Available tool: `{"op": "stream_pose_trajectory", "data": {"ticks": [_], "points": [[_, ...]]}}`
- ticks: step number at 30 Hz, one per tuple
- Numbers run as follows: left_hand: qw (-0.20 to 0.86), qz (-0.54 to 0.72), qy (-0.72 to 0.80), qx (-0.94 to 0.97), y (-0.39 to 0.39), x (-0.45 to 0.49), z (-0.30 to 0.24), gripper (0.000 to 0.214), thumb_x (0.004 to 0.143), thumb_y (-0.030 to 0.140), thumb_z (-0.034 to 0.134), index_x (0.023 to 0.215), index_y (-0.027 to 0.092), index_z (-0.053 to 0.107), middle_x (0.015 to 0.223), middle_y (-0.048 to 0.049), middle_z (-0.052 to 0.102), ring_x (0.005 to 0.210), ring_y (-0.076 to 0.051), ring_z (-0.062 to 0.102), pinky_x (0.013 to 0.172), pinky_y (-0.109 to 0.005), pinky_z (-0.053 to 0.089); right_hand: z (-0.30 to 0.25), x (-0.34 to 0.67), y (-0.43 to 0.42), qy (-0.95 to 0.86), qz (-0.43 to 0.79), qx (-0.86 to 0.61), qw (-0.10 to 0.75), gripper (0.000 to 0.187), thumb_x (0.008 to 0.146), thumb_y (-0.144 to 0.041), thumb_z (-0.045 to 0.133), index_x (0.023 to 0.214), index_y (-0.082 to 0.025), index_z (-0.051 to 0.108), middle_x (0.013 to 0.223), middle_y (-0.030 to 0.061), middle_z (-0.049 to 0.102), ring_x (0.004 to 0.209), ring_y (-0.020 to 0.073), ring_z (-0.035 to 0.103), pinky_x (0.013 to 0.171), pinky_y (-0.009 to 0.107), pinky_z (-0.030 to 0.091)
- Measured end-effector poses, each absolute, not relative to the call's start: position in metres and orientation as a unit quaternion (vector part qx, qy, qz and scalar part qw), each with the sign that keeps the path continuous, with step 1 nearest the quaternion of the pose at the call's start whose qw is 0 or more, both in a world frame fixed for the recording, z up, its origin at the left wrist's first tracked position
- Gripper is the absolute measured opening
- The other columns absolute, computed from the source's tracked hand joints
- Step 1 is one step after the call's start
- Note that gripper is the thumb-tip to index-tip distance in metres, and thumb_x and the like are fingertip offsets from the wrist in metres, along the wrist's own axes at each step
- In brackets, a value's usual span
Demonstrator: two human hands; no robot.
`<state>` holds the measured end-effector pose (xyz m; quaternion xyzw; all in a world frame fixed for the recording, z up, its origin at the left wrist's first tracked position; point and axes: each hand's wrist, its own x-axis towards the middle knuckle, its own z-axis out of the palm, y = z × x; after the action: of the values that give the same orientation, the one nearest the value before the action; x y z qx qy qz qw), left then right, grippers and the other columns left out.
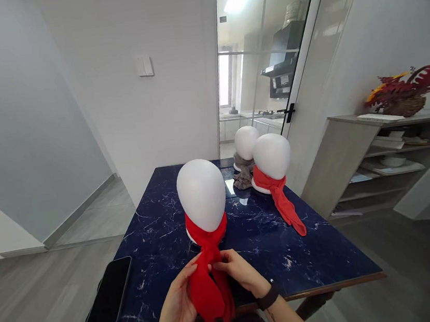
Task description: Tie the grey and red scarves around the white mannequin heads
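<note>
A white mannequin head (201, 194) stands upright on the table in front of me, with a red scarf (207, 292) wrapped about its neck. The scarf is knotted below the chin, and its ends hang over the table's front edge. On the left side of the knot, my left hand (180, 296) pinches the red cloth between thumb and fingers. My right hand (240, 270) grips the scarf at the right of the knot, its fingertips partly hidden in the folds. A dark band circles my right wrist.
A second mannequin head (272, 155) wears a red scarf (288, 212), and another head (246, 142) behind it has a grey scarf (243, 177). A phone (108, 297) lies at the left of the dark blue table (313, 258). Shelves (399, 159) stand right, beyond a glass door (251, 47).
</note>
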<state>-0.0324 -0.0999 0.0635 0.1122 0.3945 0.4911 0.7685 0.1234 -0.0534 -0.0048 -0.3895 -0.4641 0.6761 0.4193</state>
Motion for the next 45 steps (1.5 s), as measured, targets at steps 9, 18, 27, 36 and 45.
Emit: {"op": "stream_pose_trajectory", "data": {"ticks": [9,18,27,36,45], "points": [[0.784,0.461,0.394,0.132,-0.125,-0.017,0.051,0.048,0.071,0.015,0.065,0.119,0.018,0.058,0.108,-0.0097,0.068,0.090,-0.022,0.067,0.076,-0.029,0.052,-0.008,0.113,-0.051,-0.403,0.675,-0.372,0.494,0.018,0.069,-0.031,0.067,0.076,-0.014,0.067,0.065,0.0005,0.063,0.053,0.0102,0.049,0.052,0.021,0.036],[0.677,0.452,0.469,0.343,-0.125,-0.020,0.012,0.048,0.063,0.023,0.075,0.110,0.017,0.065,0.120,-0.0136,0.062,0.114,-0.030,0.054,0.100,-0.036,0.038,0.006,0.101,-0.039,-0.114,0.724,-0.333,0.593,0.027,0.069,-0.040,0.067,0.082,-0.016,0.063,0.071,0.0032,0.067,0.055,0.0129,0.057,0.050,0.023,0.042],[0.385,0.484,0.479,0.623,-0.079,-0.019,0.036,0.033,0.085,0.027,0.047,0.115,0.025,0.062,0.126,-0.0061,0.054,0.124,-0.025,0.036,0.110,-0.038,0.017,0.001,0.084,-0.034,-0.139,0.659,-0.401,0.621,0.019,0.056,-0.020,0.066,0.074,-0.019,0.060,0.063,-0.0024,0.064,0.051,0.0116,0.054,0.049,0.023,0.040],[0.345,0.442,0.548,0.621,-0.029,-0.021,0.026,0.020,0.080,0.037,0.053,0.086,0.025,0.068,0.087,-0.0078,0.062,0.100,-0.029,0.041,0.100,-0.044,0.024,0.006,0.084,-0.033,-0.132,0.665,-0.352,0.645,0.022,0.051,-0.012,0.062,0.071,-0.019,0.061,0.071,-0.0031,0.068,0.066,0.0134,0.059,0.070,0.026,0.046],[0.421,0.501,0.525,0.544,-0.022,-0.029,0.029,0.022,0.069,0.033,0.069,0.087,0.022,0.070,0.088,-0.0065,0.065,0.094,-0.025,0.051,0.093,-0.034,0.033,0.013,0.085,-0.029,-0.162,0.711,-0.305,0.612,0.006,0.055,-0.016,0.056,0.060,-0.018,0.058,0.063,-0.0033,0.063,0.062,0.0119,0.053,0.069,0.025,0.044]]}}
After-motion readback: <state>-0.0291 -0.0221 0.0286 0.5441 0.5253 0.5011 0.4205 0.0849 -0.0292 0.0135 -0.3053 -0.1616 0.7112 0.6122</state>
